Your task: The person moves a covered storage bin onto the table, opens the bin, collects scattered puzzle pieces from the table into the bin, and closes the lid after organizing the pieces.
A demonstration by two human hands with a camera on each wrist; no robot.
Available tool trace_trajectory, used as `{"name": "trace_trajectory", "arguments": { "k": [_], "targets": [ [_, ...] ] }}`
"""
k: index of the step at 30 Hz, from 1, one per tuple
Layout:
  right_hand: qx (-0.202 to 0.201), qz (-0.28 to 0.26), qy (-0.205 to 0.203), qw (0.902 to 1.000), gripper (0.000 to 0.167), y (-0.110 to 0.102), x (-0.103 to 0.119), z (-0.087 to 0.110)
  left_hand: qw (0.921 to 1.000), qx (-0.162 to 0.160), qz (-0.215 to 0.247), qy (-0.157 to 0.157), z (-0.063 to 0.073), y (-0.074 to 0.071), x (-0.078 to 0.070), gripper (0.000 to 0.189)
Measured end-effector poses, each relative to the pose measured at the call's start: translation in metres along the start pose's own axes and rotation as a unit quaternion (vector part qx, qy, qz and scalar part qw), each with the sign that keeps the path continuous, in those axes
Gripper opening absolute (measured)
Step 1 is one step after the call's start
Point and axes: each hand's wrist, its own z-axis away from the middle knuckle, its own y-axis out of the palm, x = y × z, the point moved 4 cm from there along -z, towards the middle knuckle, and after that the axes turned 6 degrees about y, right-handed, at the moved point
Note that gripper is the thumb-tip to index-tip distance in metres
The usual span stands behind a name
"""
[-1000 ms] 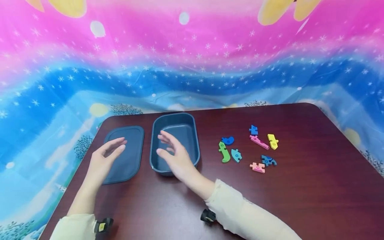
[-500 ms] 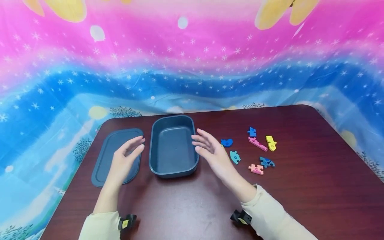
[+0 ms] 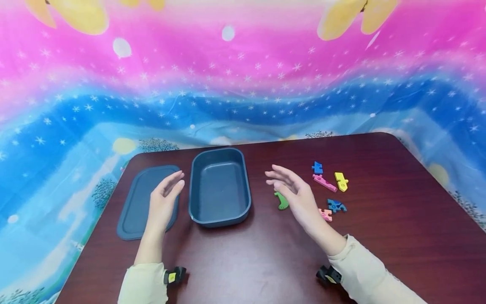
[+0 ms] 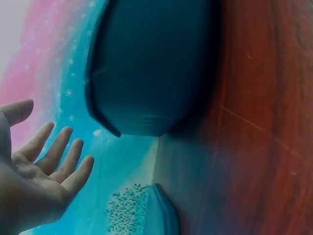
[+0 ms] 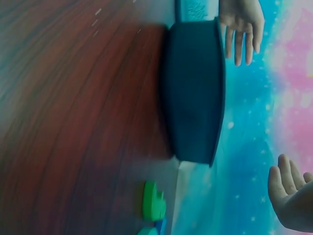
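A dark grey-blue rectangular box (image 3: pixel 220 190) with rounded corners stands uncovered on the table, nothing visible inside. Left of it lies its flat matching lid (image 3: pixel 130 211). My left hand (image 3: pixel 162 204) hovers over the lid's right part, holding nothing; in the left wrist view the fingers of this hand (image 4: pixel 46 178) spread loosely beside the box (image 4: pixel 151 68). To the right of the box, my right hand (image 3: pixel 298 200) hangs in the air with relaxed fingers, also holding nothing. It partly covers a green puzzle piece (image 3: pixel 282 202) and a salmon puzzle piece (image 3: pixel 325 214).
Farther right lie several puzzle pieces: a blue one (image 3: pixel 317 167), a pink one (image 3: pixel 325 183), a yellow one (image 3: pixel 341 182) and a dark blue patterned one (image 3: pixel 336 205). A snowflake-printed cloth (image 3: pixel 243 101) hangs behind the brown table (image 3: pixel 398 202).
My right hand has moved right, from over the box to beside it, now hiding a teal and a blue piece. My left hand has shifted right across the lid.
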Motion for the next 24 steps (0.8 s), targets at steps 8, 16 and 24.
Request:
{"name": "trace_trajectory", "arguments": {
  "k": [8, 16, 24],
  "targets": [
    [-0.001, 0.020, -0.004, 0.9998, 0.042, -0.019, -0.006, 0.002, 0.9997, 0.008, -0.004, -0.023, -0.006, 0.005, 0.013, 0.052],
    [-0.007, 0.058, -0.011, 0.9982, 0.041, -0.038, -0.014, 0.002, 0.9986, 0.029, 0.020, -0.040, -0.022, 0.019, 0.025, 0.055],
    [0.002, 0.099, 0.004, 0.9951, 0.041, -0.049, -0.017, 0.000, 0.9948, 0.079, -0.012, -0.064, -0.026, 0.021, 0.030, 0.066]
  ]
}}
